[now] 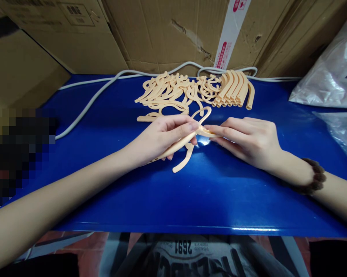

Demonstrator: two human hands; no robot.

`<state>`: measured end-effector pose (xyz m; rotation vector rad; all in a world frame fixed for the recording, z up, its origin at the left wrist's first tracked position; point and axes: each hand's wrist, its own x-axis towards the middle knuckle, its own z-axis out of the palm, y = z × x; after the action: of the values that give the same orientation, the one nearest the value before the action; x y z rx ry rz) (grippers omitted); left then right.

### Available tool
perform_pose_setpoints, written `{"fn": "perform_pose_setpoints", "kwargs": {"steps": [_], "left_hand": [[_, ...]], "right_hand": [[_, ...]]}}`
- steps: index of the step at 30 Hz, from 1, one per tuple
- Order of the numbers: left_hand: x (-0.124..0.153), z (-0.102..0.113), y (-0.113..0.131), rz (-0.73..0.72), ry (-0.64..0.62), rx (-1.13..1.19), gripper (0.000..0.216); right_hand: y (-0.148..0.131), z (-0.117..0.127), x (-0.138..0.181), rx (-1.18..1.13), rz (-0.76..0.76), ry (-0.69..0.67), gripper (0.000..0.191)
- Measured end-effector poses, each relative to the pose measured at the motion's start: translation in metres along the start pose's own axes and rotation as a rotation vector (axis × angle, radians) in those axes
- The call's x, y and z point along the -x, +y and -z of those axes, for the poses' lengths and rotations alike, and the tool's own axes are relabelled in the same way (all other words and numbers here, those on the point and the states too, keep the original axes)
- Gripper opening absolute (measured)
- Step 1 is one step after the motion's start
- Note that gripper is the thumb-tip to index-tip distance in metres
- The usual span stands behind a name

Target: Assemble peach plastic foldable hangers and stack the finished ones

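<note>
Over the blue table, my left hand (170, 132) pinches a beige plastic assembly (179, 145) that looks like a folding clothes hanger. One long arm of it runs down-left under my palm, and a loop (207, 109) sticks up beyond my fingertips. A curved strip (182, 163) hangs below, partly hidden by my fingers. On the other side, my right hand (248, 138) closes its fingers on the short arm (209, 134) pointing right. Where the parts join is mostly covered by my left thumb and fingers.
Behind my hands lie a heap of loose beige curved pieces (164, 90), several small hooks (209, 88) and a stacked row of curved tubes (233, 90). A white cable (104, 88) crosses the back of the table (150, 200). Cardboard boxes (161, 34) and plastic bags (329, 73) border it.
</note>
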<state>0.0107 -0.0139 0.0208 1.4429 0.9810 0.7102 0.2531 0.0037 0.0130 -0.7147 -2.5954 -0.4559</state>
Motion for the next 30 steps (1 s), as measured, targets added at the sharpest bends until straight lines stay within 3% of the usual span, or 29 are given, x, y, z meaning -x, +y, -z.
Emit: {"fn": "perform_pose_setpoints", "kwargs": {"steps": [11,21,30], "left_hand": [[-0.0014,-0.0012,-0.001,-0.111,0.092,-0.086,0.017],[-0.0054,0.0042,-0.005,-0.039,-0.026,0.004,0.014],[-0.0046,0.0038,0.0007,-0.015,0.047,0.019,0.012]], "right_hand": [[-0.0005,-0.0006,0.0004,0.027,0.046,0.03,0.026],[-0.0005,0.0,-0.0003,0.115,0.029,-0.027,0.026],[-0.0021,-0.0014,0.0022,0.089,0.038,-0.051,0.033]]}}
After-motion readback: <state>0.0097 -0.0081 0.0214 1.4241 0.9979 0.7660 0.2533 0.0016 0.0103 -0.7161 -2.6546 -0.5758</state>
